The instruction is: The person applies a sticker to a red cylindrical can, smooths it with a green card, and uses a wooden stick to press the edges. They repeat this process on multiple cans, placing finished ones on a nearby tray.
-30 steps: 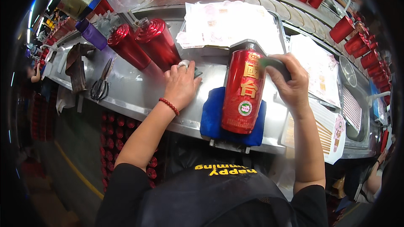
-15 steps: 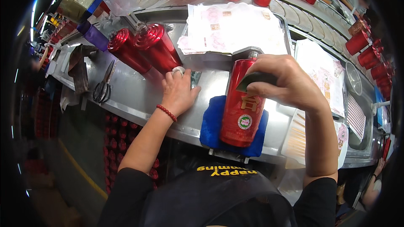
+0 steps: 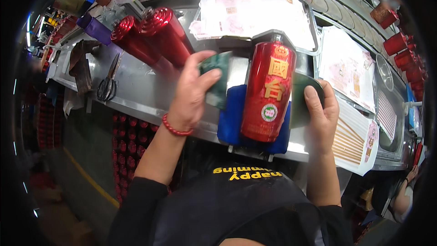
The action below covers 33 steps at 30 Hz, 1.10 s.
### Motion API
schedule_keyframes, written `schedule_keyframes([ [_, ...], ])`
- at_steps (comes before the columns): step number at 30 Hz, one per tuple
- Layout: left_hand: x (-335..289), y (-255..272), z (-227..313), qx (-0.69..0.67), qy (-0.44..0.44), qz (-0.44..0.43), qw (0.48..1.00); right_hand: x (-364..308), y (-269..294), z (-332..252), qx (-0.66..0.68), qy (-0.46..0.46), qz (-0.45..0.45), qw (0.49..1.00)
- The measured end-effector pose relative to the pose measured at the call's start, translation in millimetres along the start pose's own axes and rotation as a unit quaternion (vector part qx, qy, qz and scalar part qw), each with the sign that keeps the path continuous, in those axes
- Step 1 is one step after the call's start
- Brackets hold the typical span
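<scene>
A red bottle (image 3: 269,95) with raised gold characters and a round green-and-white sticker leans back on a blue cloth pad (image 3: 231,109). On its left, my left hand (image 3: 190,89) pinches a thin, marbled dark green scraper (image 3: 217,76) between thumb and fingers. My right hand (image 3: 322,114) grips another flat green scraper (image 3: 300,94), whose edge is close against the bottle's right side. Whether either scraper touches the bottle, I cannot tell. Two shiny red bottles (image 3: 167,32) without visible lettering lie tilted beyond my left hand.
A tray at the back holds a stack of printed white sheets (image 3: 255,16); more sheets (image 3: 348,64) lie to the right, near gold strips (image 3: 348,139). Black scissors (image 3: 108,84) rest on the metal table at left. A conveyor (image 3: 327,11) carries red bottles behind.
My left hand has lifted from the table with a green scraper. My right hand has come down from the bottle's top to its right side, uncovering the gold characters.
</scene>
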<state>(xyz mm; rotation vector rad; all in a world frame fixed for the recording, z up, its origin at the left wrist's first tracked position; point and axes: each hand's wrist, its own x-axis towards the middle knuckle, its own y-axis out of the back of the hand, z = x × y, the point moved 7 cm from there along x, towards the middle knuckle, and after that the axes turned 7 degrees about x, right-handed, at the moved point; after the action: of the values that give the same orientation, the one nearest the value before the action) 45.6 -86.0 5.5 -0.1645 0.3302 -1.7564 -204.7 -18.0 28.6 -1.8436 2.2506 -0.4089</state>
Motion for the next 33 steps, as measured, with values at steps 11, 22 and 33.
schedule_keyframes([
  [11, -33.6, -15.6, -38.5, -0.007, -0.059, 0.016, 0.998, -39.9, 29.9, 43.8, -0.033, 0.017, 0.080, 0.996],
  [22, -39.6, -31.4, -17.2, -0.020, -0.119, -0.012, 0.993, -49.4, 23.4, 37.0, -0.016, 0.057, 0.107, 0.992],
  [33, -11.3, -50.6, -4.8, 0.028, -0.134, -0.045, 0.990, -11.9, 11.6, 23.1, 0.034, 0.076, 0.098, 0.992],
])
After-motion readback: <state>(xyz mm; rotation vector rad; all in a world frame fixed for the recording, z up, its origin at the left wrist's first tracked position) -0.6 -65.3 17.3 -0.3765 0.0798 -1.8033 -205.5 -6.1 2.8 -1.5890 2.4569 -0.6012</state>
